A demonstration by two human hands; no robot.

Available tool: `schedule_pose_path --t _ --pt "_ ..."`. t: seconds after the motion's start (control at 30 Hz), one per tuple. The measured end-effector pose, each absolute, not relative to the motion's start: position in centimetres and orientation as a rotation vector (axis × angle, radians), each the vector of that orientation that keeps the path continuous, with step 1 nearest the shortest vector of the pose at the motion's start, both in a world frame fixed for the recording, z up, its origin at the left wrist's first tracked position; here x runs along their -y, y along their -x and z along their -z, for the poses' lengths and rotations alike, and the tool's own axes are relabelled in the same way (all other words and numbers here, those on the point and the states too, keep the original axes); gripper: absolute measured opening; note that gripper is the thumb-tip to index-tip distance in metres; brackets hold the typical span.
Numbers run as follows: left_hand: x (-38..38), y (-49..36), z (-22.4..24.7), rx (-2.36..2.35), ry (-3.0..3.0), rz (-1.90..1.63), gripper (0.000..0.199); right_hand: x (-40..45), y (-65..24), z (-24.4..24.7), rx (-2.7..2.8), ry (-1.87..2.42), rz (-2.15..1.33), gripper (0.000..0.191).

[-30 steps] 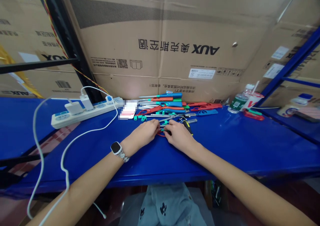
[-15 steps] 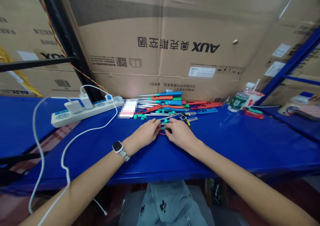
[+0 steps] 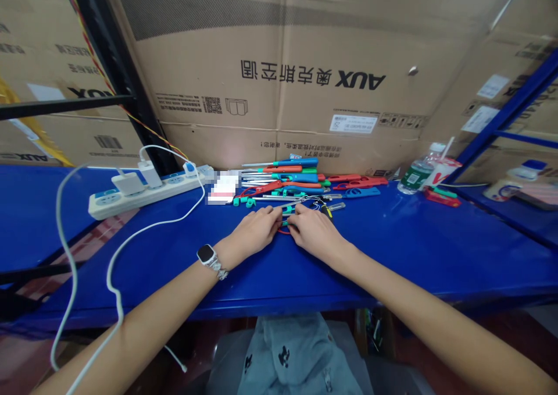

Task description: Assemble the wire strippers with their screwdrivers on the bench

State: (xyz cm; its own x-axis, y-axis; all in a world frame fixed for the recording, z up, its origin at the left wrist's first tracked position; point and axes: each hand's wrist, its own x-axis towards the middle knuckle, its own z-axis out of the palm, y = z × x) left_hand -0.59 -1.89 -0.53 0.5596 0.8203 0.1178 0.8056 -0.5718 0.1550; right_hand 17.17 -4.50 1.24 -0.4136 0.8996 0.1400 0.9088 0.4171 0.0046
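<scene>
Upside-down AUX carton [image 3: 283, 46] fills the background, upright behind everything. Blue desk [image 3: 392, 249] in front of it, glossy, running the width of the view. White power strip [image 3: 159, 195] lies slantwise toward the desk's left, plugs and white cables in it. Pile of coloured-handled rods [image 3: 299, 178] along the back edge: blue, orange, green and red handles, thin metal shafts mostly pointing left. Flat red handle pieces [image 3: 361, 182] and a blue one [image 3: 361, 192] beside its right end.

Left hand [image 3: 259, 229] and right hand [image 3: 316, 232] near the middle of the desk, just in front of the pile, fingertips almost meeting. Both grips narrow, pinched on a small green piece [image 3: 286, 223] between them; fingers hide much of it, exact hold unclear.

Clear bottle [image 3: 412, 177] with green label well off to the right, red-and-white cup [image 3: 440, 174] with straw just beside it. Square-faced watch [image 3: 208, 256] on left wrist. Loose green clips [image 3: 250, 202] at pile's near-left edge.
</scene>
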Motion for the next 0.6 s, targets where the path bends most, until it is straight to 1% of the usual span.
schedule_pose_path --t 0.23,0.6 --pt "1.42 0.85 1.21 -1.361 -2.702 -0.345 0.02 4.58 -17.53 -0.47 2.461 1.582 0.029 0.026" --pt "1.41 0.77 1.03 -1.379 -2.712 -0.308 0.021 4.46 -17.69 -0.56 2.477 1.558 0.027 0.025"
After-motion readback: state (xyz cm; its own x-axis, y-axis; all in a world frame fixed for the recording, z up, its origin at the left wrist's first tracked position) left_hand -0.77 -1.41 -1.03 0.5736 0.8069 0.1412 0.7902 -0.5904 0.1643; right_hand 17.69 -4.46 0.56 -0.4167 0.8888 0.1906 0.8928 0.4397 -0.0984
